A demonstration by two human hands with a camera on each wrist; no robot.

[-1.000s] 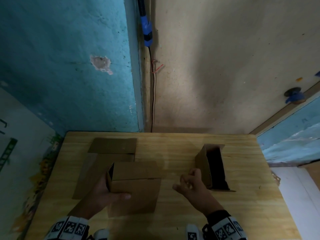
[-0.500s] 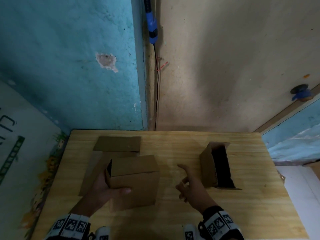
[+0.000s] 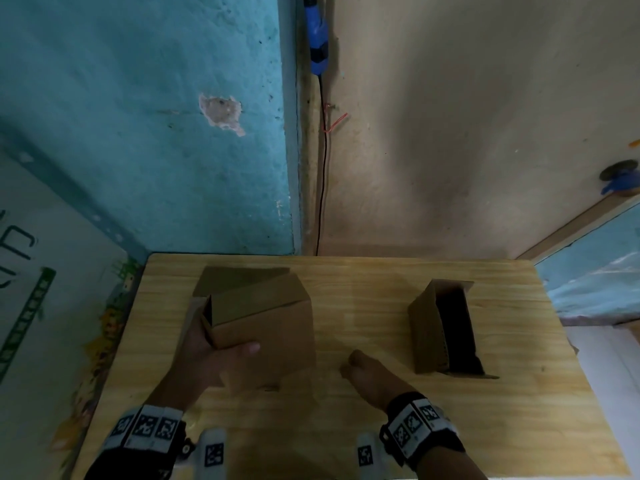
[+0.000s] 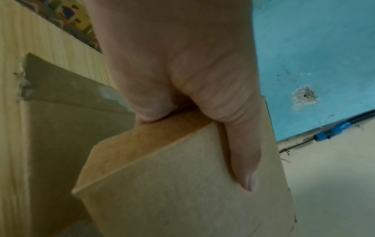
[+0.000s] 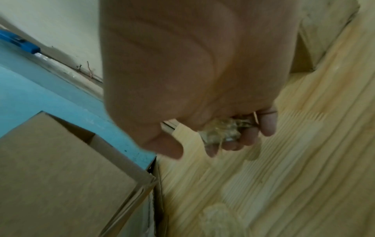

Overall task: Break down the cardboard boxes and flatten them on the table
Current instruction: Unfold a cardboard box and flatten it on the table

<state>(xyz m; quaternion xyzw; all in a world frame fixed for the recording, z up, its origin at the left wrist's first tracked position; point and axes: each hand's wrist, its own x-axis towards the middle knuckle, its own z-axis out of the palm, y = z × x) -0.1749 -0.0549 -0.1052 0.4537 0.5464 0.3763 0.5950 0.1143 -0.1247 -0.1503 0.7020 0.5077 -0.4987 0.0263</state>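
Cardboard box (image 3: 263, 327), unlabelled, gripped by left hand (image 3: 214, 358); right hand (image 3: 367, 372) curled round crumpled clear tape (image 5: 223, 129).

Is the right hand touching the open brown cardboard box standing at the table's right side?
Apart. The head view shows bare wooden table between the right hand and the open brown cardboard box.

Blue-taped cable (image 3: 318, 46) down wall corner; chipped patch (image 3: 221, 114) in turquoise wall; blue knob (image 3: 621, 178) right.

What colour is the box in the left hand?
Plain brown cardboard. The box held by the left hand shows best in the head view.
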